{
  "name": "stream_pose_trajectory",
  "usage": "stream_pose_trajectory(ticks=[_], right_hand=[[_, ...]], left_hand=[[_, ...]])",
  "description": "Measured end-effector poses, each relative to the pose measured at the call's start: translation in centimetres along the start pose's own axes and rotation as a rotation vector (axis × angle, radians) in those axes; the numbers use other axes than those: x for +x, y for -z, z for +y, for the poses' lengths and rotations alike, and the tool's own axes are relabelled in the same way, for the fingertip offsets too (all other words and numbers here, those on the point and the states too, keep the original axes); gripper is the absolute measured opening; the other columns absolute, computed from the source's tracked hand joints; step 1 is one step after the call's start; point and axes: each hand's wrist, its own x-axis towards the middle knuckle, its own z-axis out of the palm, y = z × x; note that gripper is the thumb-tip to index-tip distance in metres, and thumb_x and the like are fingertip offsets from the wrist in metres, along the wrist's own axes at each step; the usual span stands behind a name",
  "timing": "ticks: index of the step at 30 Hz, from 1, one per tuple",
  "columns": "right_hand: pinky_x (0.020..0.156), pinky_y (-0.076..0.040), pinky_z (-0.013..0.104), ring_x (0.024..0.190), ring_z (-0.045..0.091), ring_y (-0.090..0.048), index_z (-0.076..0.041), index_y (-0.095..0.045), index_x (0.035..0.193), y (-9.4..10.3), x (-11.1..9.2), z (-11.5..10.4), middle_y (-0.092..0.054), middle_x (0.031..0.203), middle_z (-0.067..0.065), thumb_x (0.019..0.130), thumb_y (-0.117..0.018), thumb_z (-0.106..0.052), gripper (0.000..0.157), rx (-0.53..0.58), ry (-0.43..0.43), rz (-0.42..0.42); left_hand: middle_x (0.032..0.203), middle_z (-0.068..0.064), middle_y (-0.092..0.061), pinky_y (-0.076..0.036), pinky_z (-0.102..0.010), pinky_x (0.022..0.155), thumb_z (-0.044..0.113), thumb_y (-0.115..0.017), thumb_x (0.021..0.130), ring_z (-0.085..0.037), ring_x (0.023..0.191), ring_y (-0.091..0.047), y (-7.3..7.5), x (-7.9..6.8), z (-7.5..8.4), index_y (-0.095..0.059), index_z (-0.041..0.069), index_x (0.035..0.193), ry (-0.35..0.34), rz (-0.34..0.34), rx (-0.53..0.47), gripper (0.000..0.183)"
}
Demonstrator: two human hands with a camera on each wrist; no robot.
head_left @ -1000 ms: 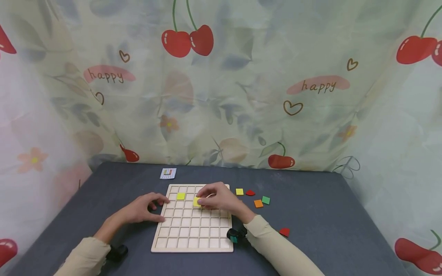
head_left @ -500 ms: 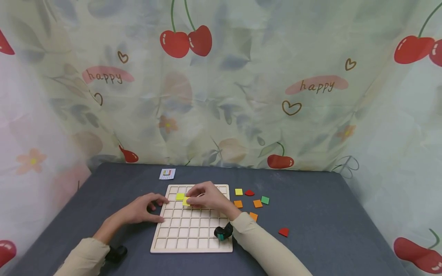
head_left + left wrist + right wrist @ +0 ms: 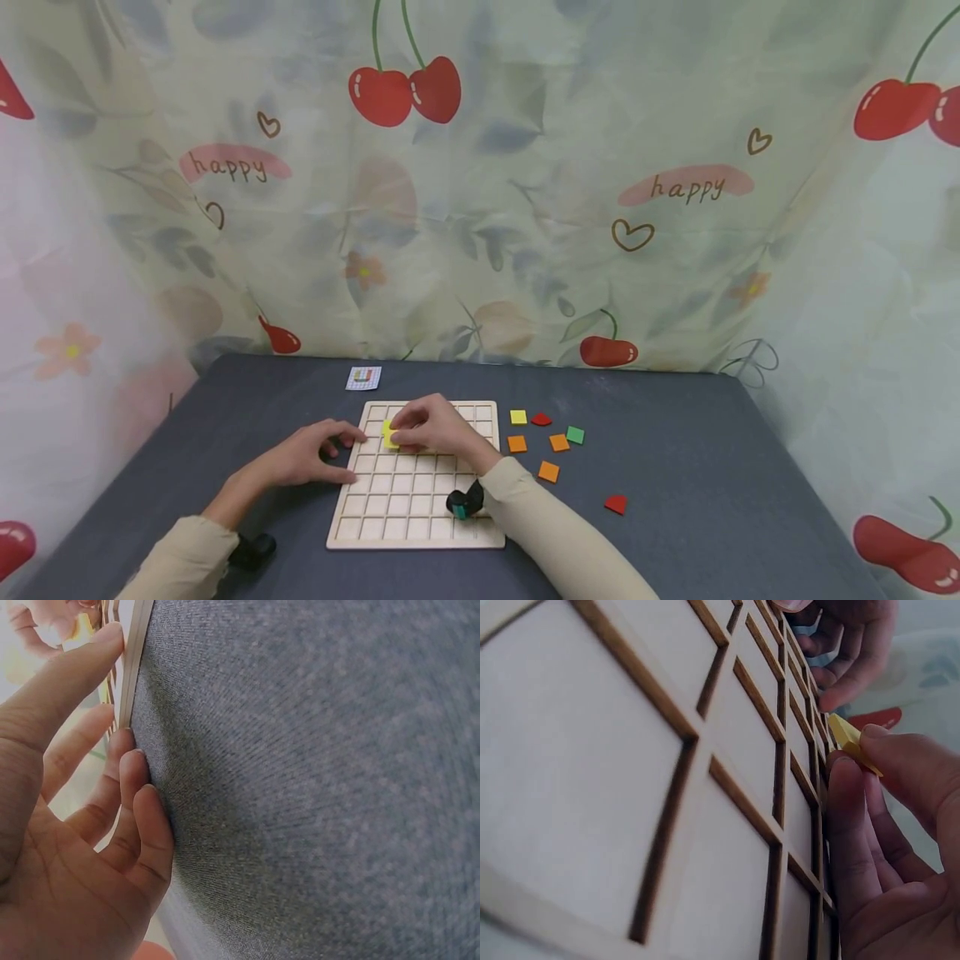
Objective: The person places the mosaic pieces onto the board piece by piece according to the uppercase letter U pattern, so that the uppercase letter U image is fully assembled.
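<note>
- Right hand (image 3: 438,433): thumb and fingers pinch yellow tile (image 3: 849,742) at far-left part of grid board (image 3: 397,506)
- Left hand (image 3: 307,454): thumb and fingers spread, tips at board's left edge
- Orange tiles (image 3: 549,472): right of board
- Card (image 3: 363,378): beyond board

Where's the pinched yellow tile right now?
In the right wrist view, the right hand pinches the yellow tile. In the head view, that is near the far left corner of the board, right of the left hand.
</note>
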Motion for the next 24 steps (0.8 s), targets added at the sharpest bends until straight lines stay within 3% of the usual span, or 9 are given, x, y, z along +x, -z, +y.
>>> stream_pose_trajectory(ticks=[9,24], right_hand=[[0.062,-0.055,0.03,0.071,0.028,-0.07,0.001,-0.077,0.101,-0.7,0.3,-0.4,-0.072,0.082,0.005,0.091,-0.077,-0.003,0.011,-0.066,-0.05,0.026],[0.057,-0.05,0.025,0.058,0.015,-0.062,-0.003,-0.077,0.096,-1.3,0.6,-0.8,-0.069,0.076,0.0,0.09,-0.078,-0.004,0.006,-0.174,-0.07,0.027]], left_hand=[[0.11,-0.004,-0.056,-0.048,-0.045,0.083,0.034,-0.087,0.083,-0.023,0.095,-0.056,-0.1,0.1,0.0,-0.064,0.012,0.129,0.015,0.005,-0.005,0.055],[0.11,-0.004,-0.056,-0.048,-0.045,0.083,0.034,-0.086,0.083,-0.023,0.095,-0.056,-0.1,0.0,0.0,-0.064,0.011,0.129,0.002,0.002,-0.008,0.056]])
